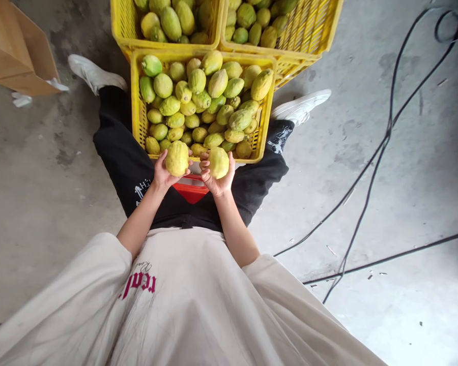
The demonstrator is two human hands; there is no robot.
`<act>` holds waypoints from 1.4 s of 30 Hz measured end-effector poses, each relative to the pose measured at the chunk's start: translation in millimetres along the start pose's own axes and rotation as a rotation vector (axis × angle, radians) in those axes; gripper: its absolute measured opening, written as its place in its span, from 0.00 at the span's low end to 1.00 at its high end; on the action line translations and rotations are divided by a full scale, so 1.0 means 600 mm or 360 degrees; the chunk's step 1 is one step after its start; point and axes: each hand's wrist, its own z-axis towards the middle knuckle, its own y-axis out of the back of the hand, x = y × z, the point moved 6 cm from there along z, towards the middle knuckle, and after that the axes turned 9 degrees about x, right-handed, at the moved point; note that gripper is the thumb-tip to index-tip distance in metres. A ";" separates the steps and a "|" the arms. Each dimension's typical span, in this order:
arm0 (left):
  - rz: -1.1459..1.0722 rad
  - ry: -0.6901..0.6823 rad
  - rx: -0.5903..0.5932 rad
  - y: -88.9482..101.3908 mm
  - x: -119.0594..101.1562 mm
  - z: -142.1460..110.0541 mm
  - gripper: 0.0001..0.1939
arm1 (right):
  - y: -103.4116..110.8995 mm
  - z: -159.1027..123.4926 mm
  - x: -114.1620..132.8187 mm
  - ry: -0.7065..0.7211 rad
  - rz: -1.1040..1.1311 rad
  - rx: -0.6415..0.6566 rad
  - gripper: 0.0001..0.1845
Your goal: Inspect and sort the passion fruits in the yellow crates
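Observation:
My left hand (162, 173) is closed around a large yellow, lemon-like fruit (177, 158) with a slightly ribbed skin. A second, paler yellow lemon-like fruit (219, 162) rests in my right hand (223, 184), fingers curled about its sides. Both hands are side by side over my lap, just at the near edge of a yellow plastic crate (270, 109). Inside that crate lie many green and yellow fruits of the same kind, such as a big yellow one (262, 85) at its right side. The undersides of both held fruits are hidden by my palms.
Behind the near crate stand two more yellow crates, a left one (117, 23) and a right one (330, 25), holding similar fruit. A red object (191, 192) is between my legs. An open cardboard box (21, 48) sits far left; black cables (390, 129) cross the concrete floor at right.

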 end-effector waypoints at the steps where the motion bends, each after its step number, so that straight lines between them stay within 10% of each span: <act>1: 0.0013 0.0001 -0.0012 0.001 0.001 0.000 0.29 | 0.001 0.000 0.001 -0.0007 -0.0005 0.0018 0.18; 33: -0.0050 0.0227 0.0096 -0.011 0.011 0.001 0.46 | -0.020 0.008 -0.022 -0.0059 0.0120 -0.0135 0.22; 42: -0.0115 0.0166 0.0114 -0.009 0.007 0.005 0.38 | -0.007 0.008 -0.016 -0.0071 0.0214 -0.0109 0.19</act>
